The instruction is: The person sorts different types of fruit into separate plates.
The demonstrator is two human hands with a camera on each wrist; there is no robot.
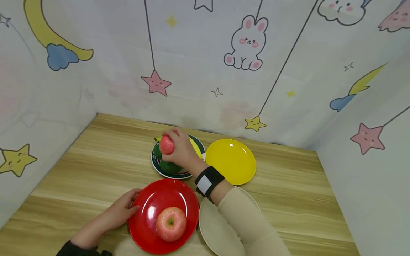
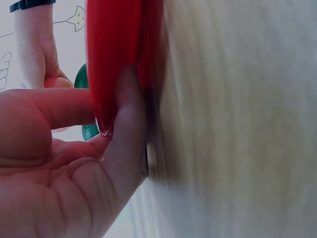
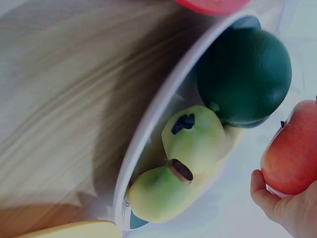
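My left hand (image 1: pixel 121 209) grips the left rim of a red plate (image 1: pixel 144 231), which lies on the table. In the left wrist view, the rim of the plate (image 2: pixel 111 59) sits between thumb and fingers. An apple (image 1: pixel 171 227), pink and yellowish, rests on this plate. My right hand (image 1: pixel 182 149) holds a smaller red apple-like fruit (image 1: pixel 167 144) above a dark-rimmed white plate (image 1: pixel 156 166). That plate bears dark green fruit (image 1: pixel 169 167) and yellow fruit (image 1: pixel 195 146), partly hidden by my hand. Seen from the right wrist, yellow-green fruits (image 3: pixel 194 139) with dark ends lie beside a dark green one (image 3: pixel 245 77).
A yellow plate (image 1: pixel 230 163) stands right of the dark-rimmed plate. Closer to me, a beige plate (image 1: pixel 217 224) lies beside the red plate, partly under my right sleeve (image 1: pixel 253 220). Printed cloth walls (image 1: pixel 192 53) border the wooden table (image 1: pixel 80 167) at the back and sides.
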